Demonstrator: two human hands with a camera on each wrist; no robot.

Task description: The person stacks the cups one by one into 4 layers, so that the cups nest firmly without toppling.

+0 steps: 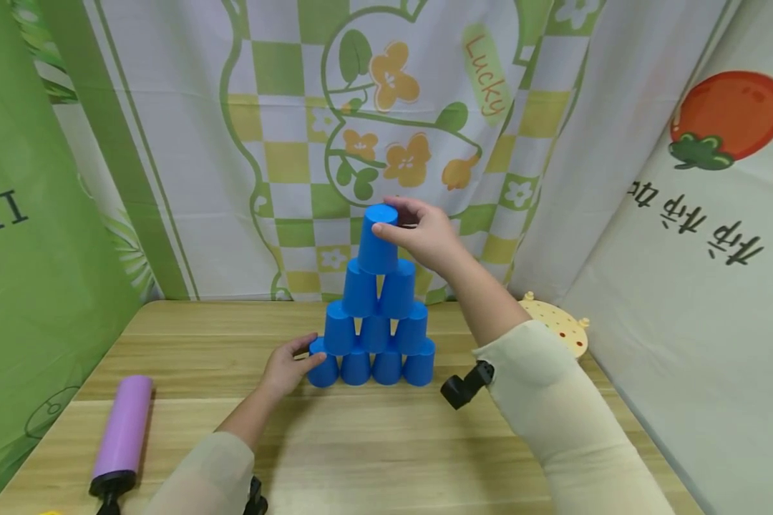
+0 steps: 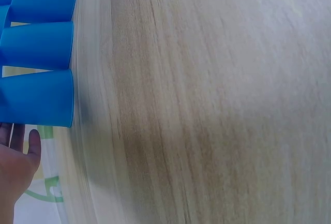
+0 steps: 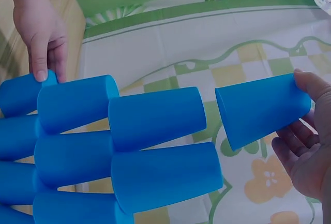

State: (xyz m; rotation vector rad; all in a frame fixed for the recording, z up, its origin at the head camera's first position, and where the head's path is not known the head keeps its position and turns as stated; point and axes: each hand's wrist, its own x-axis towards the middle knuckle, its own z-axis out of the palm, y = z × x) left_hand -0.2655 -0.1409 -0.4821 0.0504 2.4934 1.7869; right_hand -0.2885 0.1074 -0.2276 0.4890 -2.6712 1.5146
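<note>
Blue upside-down cups form a tiered pyramid on the table, including a bottom cup [image 1: 419, 363] and a middle cup [image 1: 375, 334]. My right hand [image 1: 427, 234] holds the top cup [image 1: 378, 247] near its closed end, thumb on one side and fingers on the other. In the right wrist view a small gap separates this held cup [image 3: 264, 110] from the two cups below it, and it tilts slightly. At the bottom left, my left hand [image 1: 287, 366] holds the end cup [image 1: 323, 370] lightly between thumb and fingers. The left wrist view shows those fingertips [image 2: 17, 133] against its side.
A purple pump [image 1: 124, 428] with a black end lies at the table's left. A pale yellow spotted board [image 1: 557, 323] stands behind my right forearm. Patterned curtains [image 1: 283, 143] hang behind the wooden table [image 1: 361, 443] and along both sides.
</note>
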